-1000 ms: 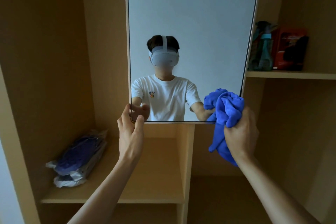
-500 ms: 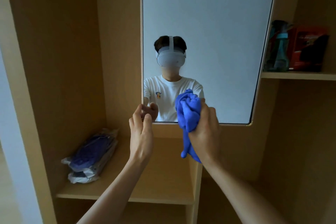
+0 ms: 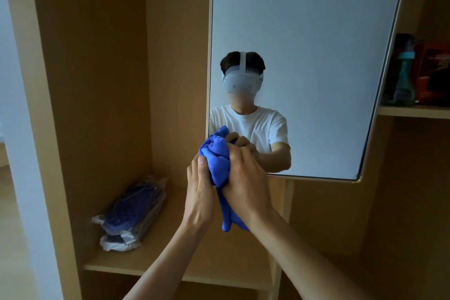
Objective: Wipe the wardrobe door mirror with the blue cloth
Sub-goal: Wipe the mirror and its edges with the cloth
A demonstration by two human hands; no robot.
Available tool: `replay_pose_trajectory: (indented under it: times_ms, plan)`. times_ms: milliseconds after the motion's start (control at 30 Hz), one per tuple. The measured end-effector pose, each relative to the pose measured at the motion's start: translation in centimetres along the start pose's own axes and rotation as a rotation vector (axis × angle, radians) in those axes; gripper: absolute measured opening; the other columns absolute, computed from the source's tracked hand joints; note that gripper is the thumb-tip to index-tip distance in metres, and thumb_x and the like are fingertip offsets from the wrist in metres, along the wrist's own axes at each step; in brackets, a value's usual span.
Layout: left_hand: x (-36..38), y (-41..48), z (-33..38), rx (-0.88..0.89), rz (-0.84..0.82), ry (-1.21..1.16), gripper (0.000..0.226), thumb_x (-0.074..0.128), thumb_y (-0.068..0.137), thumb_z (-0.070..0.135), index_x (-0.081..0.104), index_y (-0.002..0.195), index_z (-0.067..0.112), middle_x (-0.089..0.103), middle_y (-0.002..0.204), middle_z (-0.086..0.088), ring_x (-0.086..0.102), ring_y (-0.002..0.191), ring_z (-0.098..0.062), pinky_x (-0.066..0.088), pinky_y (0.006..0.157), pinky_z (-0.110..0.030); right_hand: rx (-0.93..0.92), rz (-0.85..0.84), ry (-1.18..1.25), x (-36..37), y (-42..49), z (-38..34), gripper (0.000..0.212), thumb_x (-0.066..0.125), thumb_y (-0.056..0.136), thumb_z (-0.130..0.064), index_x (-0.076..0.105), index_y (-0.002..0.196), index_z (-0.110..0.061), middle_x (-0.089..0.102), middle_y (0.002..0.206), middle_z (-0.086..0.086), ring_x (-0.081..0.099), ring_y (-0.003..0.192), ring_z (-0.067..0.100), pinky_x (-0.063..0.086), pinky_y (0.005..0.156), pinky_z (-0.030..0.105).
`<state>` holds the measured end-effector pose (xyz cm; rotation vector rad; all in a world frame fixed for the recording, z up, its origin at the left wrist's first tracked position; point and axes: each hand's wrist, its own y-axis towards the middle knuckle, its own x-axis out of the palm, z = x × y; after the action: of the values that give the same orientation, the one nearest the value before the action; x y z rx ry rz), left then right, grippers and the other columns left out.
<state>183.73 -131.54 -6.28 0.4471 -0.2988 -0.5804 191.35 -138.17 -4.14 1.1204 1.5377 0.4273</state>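
Note:
The wardrobe door mirror [image 3: 316, 56] hangs in front of me, its lower left corner hidden behind my hands. A bunched blue cloth [image 3: 218, 161] is pressed against that corner. My right hand [image 3: 246, 178] is shut around the cloth, and a tail of cloth hangs down below the wrist. My left hand [image 3: 198, 190] rests beside it, thumb and fingers touching the cloth's left side. The mirror reflects a person in a white T-shirt wearing a headset.
Wooden wardrobe shelves surround the mirror. A plastic-wrapped blue bundle [image 3: 132, 212] lies on the lower left shelf [image 3: 155, 263]. A teal bottle [image 3: 401, 75] and a red box [image 3: 433, 73] stand on the upper right shelf.
My right hand carried the cloth leftward along the mirror's bottom edge, from the right corner to the left corner. My left hand left the mirror edge and now touches the cloth.

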Motion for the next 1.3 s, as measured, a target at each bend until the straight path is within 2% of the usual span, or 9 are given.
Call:
replay_pose_trajectory:
  times_ms: [167, 333, 500, 733, 900, 1033, 1133, 1233, 1300]
  plan:
    - [-0.1, 1.3, 1.0, -0.028, -0.037, -0.016, 0.078, 0.020, 0.090, 0.080, 0.060, 0.132, 0.027, 0.063, 0.132, -0.002, 0.057, 0.127, -0.017, 0.041, 0.113, -0.049, -0.009, -0.126, 0.117, -3.3, 1.8, 0.3, 0.035, 0.058, 0.094, -0.048, 0.051, 0.128, -0.043, 0.059, 0.108, -0.017, 0.061, 0.092, 0.002, 0.055, 0.076, 0.030]
    - [0.7, 5.5, 5.7, -0.022, 0.026, 0.024, 0.055, 0.027, 0.089, 0.075, 0.047, 0.131, 0.046, 0.054, 0.138, 0.013, 0.051, 0.128, 0.000, 0.041, 0.112, -0.034, -0.057, -0.166, 0.076, -8.4, 6.2, -0.9, 0.037, 0.057, 0.094, -0.044, 0.050, 0.131, -0.046, 0.059, 0.108, -0.017, 0.062, 0.092, 0.005, 0.056, 0.075, 0.030]
    - [2.4, 10.3, 13.1, 0.041, 0.033, 0.076, 0.040, 0.034, 0.096, 0.062, 0.045, 0.132, 0.050, 0.051, 0.133, 0.025, 0.047, 0.123, 0.014, 0.038, 0.100, -0.019, -0.061, -0.198, 0.035, -13.6, 12.5, -2.8, 0.038, 0.058, 0.095, -0.049, 0.050, 0.132, -0.048, 0.058, 0.109, -0.020, 0.061, 0.097, 0.003, 0.054, 0.080, 0.026]
    - [3.9, 16.5, 25.8, 0.077, 0.027, 0.182, 0.044, 0.037, 0.107, 0.047, 0.038, 0.149, 0.037, 0.044, 0.132, 0.029, 0.039, 0.118, 0.028, 0.033, 0.091, -0.006, -0.003, -0.224, 0.097, -22.8, 23.0, -7.8, 0.034, 0.055, 0.093, -0.053, 0.053, 0.126, -0.044, 0.062, 0.107, -0.021, 0.060, 0.099, 0.001, 0.052, 0.084, 0.025]
    - [4.7, 18.8, 35.2, 0.227, 0.062, 0.315, 0.037, 0.041, 0.105, 0.042, 0.045, 0.142, 0.039, 0.043, 0.136, 0.025, 0.039, 0.130, 0.010, 0.032, 0.099, -0.013, 0.032, -0.286, 0.077, -29.6, 29.4, -11.0, 0.029, 0.063, 0.091, -0.039, 0.055, 0.119, -0.036, 0.061, 0.102, -0.021, 0.059, 0.092, -0.001, 0.052, 0.074, 0.024]
    - [5.4, 20.6, 42.1, 0.317, -0.054, 0.367, 0.043, 0.039, 0.103, 0.034, 0.048, 0.144, 0.034, 0.049, 0.138, 0.026, 0.045, 0.135, -0.002, 0.037, 0.105, -0.020, 0.029, -0.341, 0.031, -34.7, 34.4, -13.4, 0.024, 0.065, 0.089, -0.032, 0.053, 0.110, -0.029, 0.061, 0.094, -0.018, 0.061, 0.085, 0.004, 0.053, 0.071, 0.027]
    - [5.7, 21.6, 46.5, 0.307, -0.199, 0.379, 0.057, 0.038, 0.096, 0.019, 0.043, 0.149, 0.040, 0.050, 0.140, 0.027, 0.047, 0.134, -0.001, 0.039, 0.102, -0.013, -0.016, -0.378, -0.032, -37.9, 37.3, -14.8, 0.021, 0.065, 0.088, -0.030, 0.051, 0.104, -0.026, 0.060, 0.091, -0.015, 0.059, 0.082, 0.005, 0.050, 0.068, 0.023]
    - [6.1, 22.4, 50.1, 0.314, -0.307, 0.436, 0.078, 0.042, 0.081, 0.009, 0.039, 0.149, 0.045, 0.048, 0.140, 0.025, 0.046, 0.133, -0.002, 0.038, 0.099, -0.008, -0.074, -0.399, -0.109, -40.6, 39.6, -15.7, 0.028, 0.065, 0.089, -0.026, 0.049, 0.112, -0.024, 0.061, 0.097, -0.012, 0.055, 0.078, 0.007, 0.047, 0.065, 0.024]
    - [6.3, 22.8, 51.8, 0.323, -0.341, 0.479, 0.084, 0.048, 0.077, 0.007, 0.034, 0.150, 0.045, 0.042, 0.143, 0.027, 0.042, 0.134, 0.001, 0.039, 0.098, -0.007, -0.126, -0.389, -0.168, -42.0, 40.9, -16.1, 0.037, 0.065, 0.089, -0.022, 0.047, 0.121, -0.023, 0.060, 0.103, -0.011, 0.049, 0.077, 0.005, 0.039, 0.058, 0.017]
